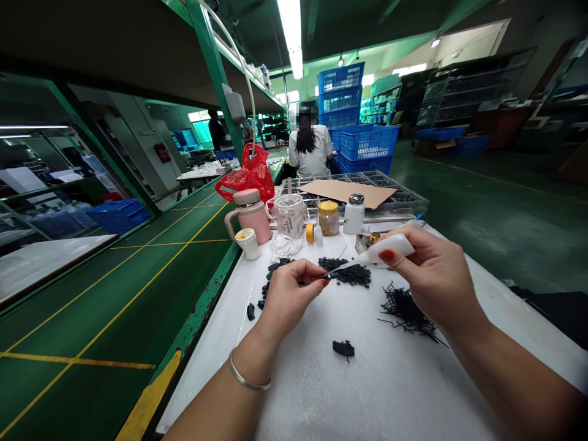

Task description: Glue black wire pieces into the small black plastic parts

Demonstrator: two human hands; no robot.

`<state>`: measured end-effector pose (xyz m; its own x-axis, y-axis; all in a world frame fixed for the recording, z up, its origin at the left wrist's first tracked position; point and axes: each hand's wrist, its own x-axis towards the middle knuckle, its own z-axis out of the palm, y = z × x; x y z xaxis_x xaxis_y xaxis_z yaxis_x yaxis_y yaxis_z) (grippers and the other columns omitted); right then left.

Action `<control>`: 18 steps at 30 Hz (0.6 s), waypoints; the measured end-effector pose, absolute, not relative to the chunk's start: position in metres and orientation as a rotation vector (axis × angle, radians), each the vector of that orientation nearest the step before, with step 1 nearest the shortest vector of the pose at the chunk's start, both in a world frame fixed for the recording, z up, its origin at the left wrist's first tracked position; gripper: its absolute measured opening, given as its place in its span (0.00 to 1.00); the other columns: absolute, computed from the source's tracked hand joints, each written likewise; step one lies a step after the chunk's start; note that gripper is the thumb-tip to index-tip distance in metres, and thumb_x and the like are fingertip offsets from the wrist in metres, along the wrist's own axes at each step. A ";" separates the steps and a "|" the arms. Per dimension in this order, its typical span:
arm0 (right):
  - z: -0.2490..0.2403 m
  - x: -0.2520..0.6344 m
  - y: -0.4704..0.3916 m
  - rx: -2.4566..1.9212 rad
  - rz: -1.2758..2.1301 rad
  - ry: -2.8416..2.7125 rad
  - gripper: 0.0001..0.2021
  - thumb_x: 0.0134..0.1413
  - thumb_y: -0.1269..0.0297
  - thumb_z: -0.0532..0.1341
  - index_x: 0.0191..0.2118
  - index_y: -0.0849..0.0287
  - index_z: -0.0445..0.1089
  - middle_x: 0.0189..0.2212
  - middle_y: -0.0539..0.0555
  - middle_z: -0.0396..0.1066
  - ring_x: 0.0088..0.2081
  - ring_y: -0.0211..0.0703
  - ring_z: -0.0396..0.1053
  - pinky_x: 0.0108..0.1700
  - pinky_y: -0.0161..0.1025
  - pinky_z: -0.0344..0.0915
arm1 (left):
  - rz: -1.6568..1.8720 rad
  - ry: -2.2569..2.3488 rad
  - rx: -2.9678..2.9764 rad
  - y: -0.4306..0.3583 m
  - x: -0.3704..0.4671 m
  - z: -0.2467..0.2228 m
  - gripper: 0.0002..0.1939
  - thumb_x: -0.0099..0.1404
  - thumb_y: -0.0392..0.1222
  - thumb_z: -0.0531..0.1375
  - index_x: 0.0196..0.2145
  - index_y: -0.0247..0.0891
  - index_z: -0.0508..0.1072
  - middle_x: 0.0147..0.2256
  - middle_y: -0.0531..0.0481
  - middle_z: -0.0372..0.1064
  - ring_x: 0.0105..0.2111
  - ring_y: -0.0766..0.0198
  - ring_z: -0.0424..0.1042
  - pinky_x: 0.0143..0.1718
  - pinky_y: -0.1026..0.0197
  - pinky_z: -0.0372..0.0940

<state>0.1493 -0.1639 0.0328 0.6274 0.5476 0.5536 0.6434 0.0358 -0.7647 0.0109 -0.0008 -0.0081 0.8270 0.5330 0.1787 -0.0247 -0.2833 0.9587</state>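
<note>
Over the white tabletop, my left hand pinches a small black part between thumb and fingertips. My right hand is wrapped round a white glue bottle, tilted so that its thin nozzle reaches the small black part. A pile of small black rings lies just beyond my fingers. Thin black rods are heaped under my right hand. Several curved black pieces lie left of my left hand, partly hidden by it. One curved black piece with a thin wire-like end rests nearer to me.
Along the table's back stand a pink mug, a clear cup, a yellow-lidded jar and a white bottle. A green conveyor belt runs at left. Ahead sits a person beside stacked blue crates.
</note>
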 end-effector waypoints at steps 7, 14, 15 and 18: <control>0.031 0.156 -0.165 -1.526 -0.026 -0.961 0.12 0.51 0.52 0.67 0.33 0.57 0.72 0.28 0.51 0.66 0.27 0.39 0.60 0.26 0.35 0.55 | 0.566 0.382 1.784 0.000 0.011 -0.009 0.10 0.57 0.41 0.64 0.35 0.32 0.74 0.32 0.46 0.71 0.30 0.65 0.69 0.30 0.67 0.63; 0.029 0.167 -0.158 -1.233 0.238 -0.694 0.15 0.49 0.51 0.67 0.31 0.58 0.70 0.23 0.50 0.62 0.22 0.36 0.57 0.22 0.33 0.53 | 0.569 0.393 1.769 0.000 0.011 -0.008 0.09 0.56 0.40 0.64 0.35 0.33 0.75 0.31 0.47 0.71 0.29 0.66 0.69 0.30 0.68 0.63; 0.028 0.167 -0.157 -1.224 0.246 -0.693 0.15 0.49 0.51 0.68 0.30 0.59 0.70 0.23 0.50 0.62 0.22 0.35 0.57 0.22 0.33 0.53 | 0.567 0.391 1.762 0.000 0.011 -0.008 0.09 0.56 0.40 0.64 0.35 0.33 0.75 0.31 0.47 0.71 0.29 0.66 0.68 0.29 0.68 0.63; 0.026 0.167 -0.155 -1.257 0.241 -0.741 0.15 0.50 0.52 0.67 0.30 0.60 0.69 0.24 0.51 0.64 0.23 0.35 0.58 0.23 0.33 0.55 | 0.556 0.380 1.720 0.000 0.012 -0.007 0.10 0.55 0.40 0.65 0.34 0.32 0.74 0.30 0.47 0.70 0.28 0.67 0.68 0.28 0.68 0.63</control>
